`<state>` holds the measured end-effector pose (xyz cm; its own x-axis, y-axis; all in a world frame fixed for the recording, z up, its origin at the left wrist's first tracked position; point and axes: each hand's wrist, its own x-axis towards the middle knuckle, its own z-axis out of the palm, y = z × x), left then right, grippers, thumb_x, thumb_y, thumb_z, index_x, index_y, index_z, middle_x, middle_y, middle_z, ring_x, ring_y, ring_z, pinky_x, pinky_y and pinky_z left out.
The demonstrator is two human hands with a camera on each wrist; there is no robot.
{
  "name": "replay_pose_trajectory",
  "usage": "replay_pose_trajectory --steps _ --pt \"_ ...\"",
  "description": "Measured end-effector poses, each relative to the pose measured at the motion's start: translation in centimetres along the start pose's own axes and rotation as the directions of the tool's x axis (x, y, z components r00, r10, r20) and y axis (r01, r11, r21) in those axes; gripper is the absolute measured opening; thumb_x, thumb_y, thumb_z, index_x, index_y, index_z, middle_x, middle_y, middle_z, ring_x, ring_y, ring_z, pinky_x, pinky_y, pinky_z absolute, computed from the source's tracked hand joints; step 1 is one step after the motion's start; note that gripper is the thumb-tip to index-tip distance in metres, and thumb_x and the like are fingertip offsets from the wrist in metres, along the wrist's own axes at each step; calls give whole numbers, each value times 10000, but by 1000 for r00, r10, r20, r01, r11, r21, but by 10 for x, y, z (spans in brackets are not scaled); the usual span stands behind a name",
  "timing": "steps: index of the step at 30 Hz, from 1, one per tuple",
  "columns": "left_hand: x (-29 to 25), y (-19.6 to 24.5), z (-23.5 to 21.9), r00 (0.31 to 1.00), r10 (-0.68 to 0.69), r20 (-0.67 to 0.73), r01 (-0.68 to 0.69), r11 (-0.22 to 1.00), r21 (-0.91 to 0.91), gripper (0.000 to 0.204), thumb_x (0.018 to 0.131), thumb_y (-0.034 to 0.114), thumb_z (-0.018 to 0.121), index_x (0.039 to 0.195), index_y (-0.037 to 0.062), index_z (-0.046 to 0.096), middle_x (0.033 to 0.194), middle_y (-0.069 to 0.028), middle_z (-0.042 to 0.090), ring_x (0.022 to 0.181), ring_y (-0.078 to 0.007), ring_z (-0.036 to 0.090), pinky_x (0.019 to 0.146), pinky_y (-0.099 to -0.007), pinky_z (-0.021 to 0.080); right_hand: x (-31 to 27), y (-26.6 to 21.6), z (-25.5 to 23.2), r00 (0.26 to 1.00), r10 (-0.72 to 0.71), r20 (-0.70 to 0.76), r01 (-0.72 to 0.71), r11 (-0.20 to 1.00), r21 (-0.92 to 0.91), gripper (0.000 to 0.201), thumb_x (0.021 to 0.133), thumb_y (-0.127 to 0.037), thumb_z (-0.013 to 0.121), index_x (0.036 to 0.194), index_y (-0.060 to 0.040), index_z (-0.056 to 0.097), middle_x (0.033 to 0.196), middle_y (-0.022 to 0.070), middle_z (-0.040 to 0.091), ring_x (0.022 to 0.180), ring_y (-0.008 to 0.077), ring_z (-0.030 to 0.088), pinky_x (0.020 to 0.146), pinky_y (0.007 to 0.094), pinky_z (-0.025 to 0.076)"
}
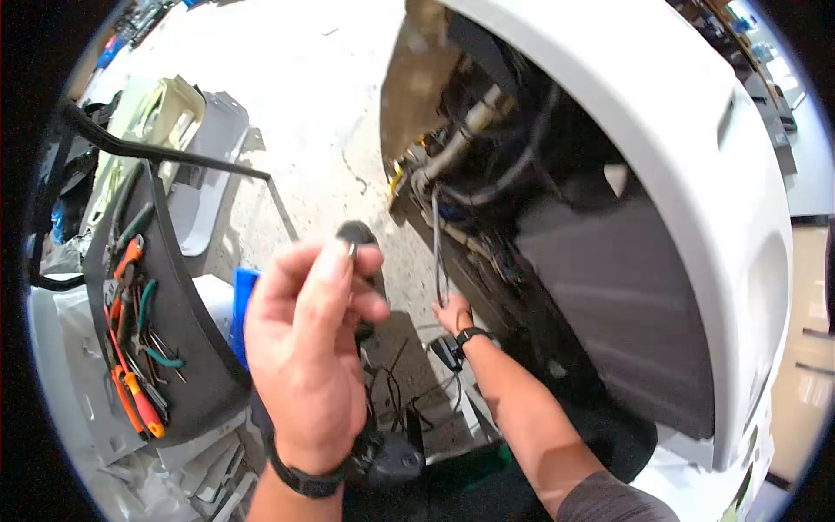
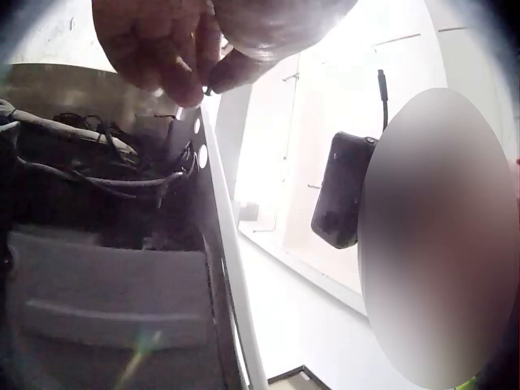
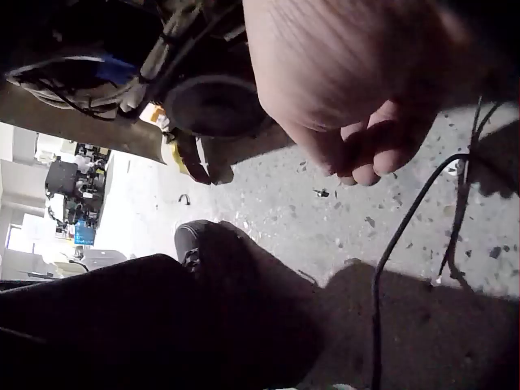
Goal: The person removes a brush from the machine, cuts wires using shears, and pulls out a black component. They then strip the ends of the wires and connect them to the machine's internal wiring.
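Observation:
My left hand [image 1: 304, 339] is raised in front of the open body panel. Between thumb and fingertips it pinches a small metal piece [image 1: 352, 250], mostly covered by the fingers; its exact kind cannot be told. In the left wrist view a dark tip of this small piece [image 2: 209, 91] pokes out from the fingers. Lower down, my right hand [image 1: 452, 313] holds a thin grey cable [image 1: 437, 230] that hangs from the wiring inside the panel. The right wrist view shows that hand's fingers [image 3: 366, 158] curled in, their grip hidden behind the hand.
A white car body panel [image 1: 696, 130] with a dark lining [image 1: 617, 304] curves along the right. To the left, pliers and screwdrivers [image 1: 135, 348] lie on a dark panel [image 1: 204, 383]. Black cables [image 1: 400, 391] trail across the floor, close to a shoe [image 3: 203, 244].

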<state>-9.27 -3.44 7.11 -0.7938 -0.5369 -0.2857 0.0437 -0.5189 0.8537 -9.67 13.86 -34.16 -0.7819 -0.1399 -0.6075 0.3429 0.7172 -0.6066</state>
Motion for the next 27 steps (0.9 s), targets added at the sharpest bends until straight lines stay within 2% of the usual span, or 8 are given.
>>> replay_pose_trajectory --steps 1,3,10,16,23,25,26,27 --pt "2 1 2 997 -15 -73 12 999 -42 139 858 115 541 952 14 524 864 -102 613 616 -99 543 579 -202 457 18 20 14 988 -151 -38 149 987 -52 208 715 -212 609 804 -23 611 636 125 611 588 223 613 565 336 475" --pt "5 1 0 994 -19 -105 12 998 -66 111 863 114 529 924 22 518 846 -97 610 608 -100 542 569 -205 456 30 22 23 929 -326 -175 328 944 -15 206 707 -192 604 825 -22 617 668 135 628 665 258 637 622 350 491" --pt "11 -1 11 975 -71 -209 63 997 -43 102 889 179 472 864 80 472 777 -31 556 558 -97 472 550 -245 408 48 -32 28 991 132 5 -130 985 -110 269 744 -169 610 977 -43 565 894 160 620 822 308 590 707 396 475" --pt "15 -5 18 971 -104 -216 102 995 -20 111 891 173 455 834 85 419 754 -43 508 537 -107 449 533 -261 387 54 -42 49 961 203 -187 -222 971 -88 156 756 -32 595 900 -18 536 754 156 575 759 304 576 647 396 460" --pt "14 -7 20 981 -112 -161 115 993 10 136 888 200 471 837 81 431 765 -33 508 543 -93 444 519 -241 380 64 13 57 980 25 -199 -58 985 -163 167 695 -80 620 850 -25 588 717 184 589 707 327 583 602 385 458" --pt "12 -5 21 982 -98 -162 102 995 18 140 891 209 471 841 80 447 774 -23 514 546 -78 442 515 -232 378 27 0 37 978 -58 -200 91 983 159 193 653 -124 630 824 -40 604 727 190 603 707 332 590 624 380 467" --pt "11 -3 19 983 -116 -139 120 992 22 135 893 209 468 854 80 461 791 -14 524 555 -68 448 542 -229 389 18 -13 19 988 -99 -122 81 986 -148 154 734 -124 590 839 -14 615 793 213 602 785 355 578 679 420 456" --pt "9 -2 17 984 -121 -132 124 992 14 135 893 209 468 854 80 461 791 -14 524 555 -68 448 542 -229 389 15 -7 17 987 -97 -131 76 985 -153 154 734 -124 590 839 -14 615 793 213 602 785 355 578 679 420 456"
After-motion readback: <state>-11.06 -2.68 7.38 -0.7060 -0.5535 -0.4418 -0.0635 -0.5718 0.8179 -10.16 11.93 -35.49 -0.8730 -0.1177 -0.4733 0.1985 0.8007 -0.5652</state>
